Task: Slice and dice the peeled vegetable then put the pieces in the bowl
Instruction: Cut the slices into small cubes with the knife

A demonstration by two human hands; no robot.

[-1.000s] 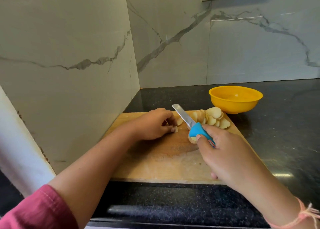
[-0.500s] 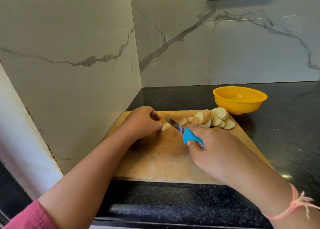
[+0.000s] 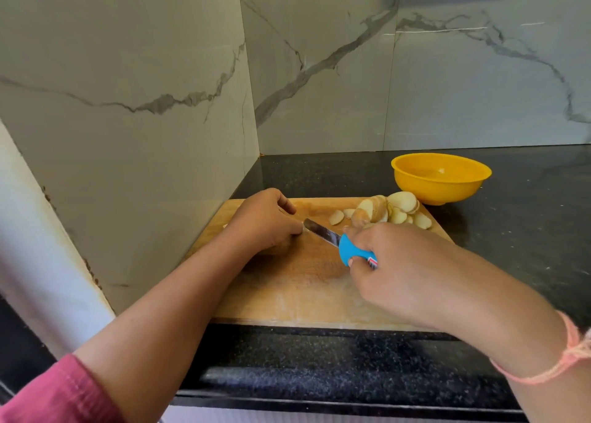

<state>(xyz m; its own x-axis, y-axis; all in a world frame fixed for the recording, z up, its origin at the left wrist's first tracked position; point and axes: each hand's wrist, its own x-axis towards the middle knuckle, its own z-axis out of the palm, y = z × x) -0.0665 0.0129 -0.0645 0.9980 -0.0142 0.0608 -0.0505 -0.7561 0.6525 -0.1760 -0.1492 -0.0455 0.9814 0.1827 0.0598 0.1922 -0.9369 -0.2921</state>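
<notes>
The knife [image 3: 323,235] blade has swung down against the left hand [image 3: 265,221].

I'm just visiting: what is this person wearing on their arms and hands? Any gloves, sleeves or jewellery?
No gloves: the left hand and right hand are bare, and no rings show. The left arm has a pink sleeve that ends near the elbow. The right wrist carries a thin pale-pink thread bracelet with loose frayed ends; no sleeve shows on that forearm.
</notes>
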